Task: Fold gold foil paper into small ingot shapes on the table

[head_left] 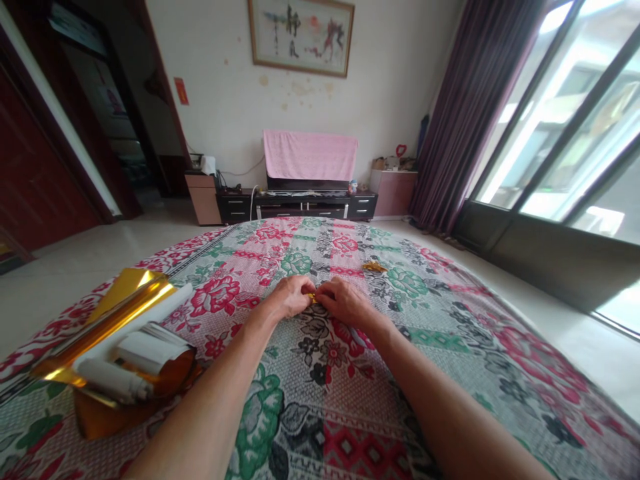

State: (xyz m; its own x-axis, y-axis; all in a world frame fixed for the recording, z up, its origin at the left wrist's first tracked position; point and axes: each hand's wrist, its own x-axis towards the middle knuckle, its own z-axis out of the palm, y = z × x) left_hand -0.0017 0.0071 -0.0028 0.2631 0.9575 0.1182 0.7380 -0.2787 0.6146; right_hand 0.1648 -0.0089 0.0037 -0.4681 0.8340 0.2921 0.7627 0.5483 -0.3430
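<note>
Both arms reach forward over a flowered cloth. My left hand and my right hand meet near the middle, fingertips pinched close together. Between them shows a small piece of shiny gold foil, held by both hands; its exact shape is mostly hidden by the fingers. Beyond my right hand lies a little heap of gold foil pieces. To the left of my left forearm rest a roll of gold foil and white rolled material.
Across the room a pink cloth drapes over a screen on a black cabinet. A purple curtain hangs by the window at right. A framed picture is on the wall, and a dark red door stands left.
</note>
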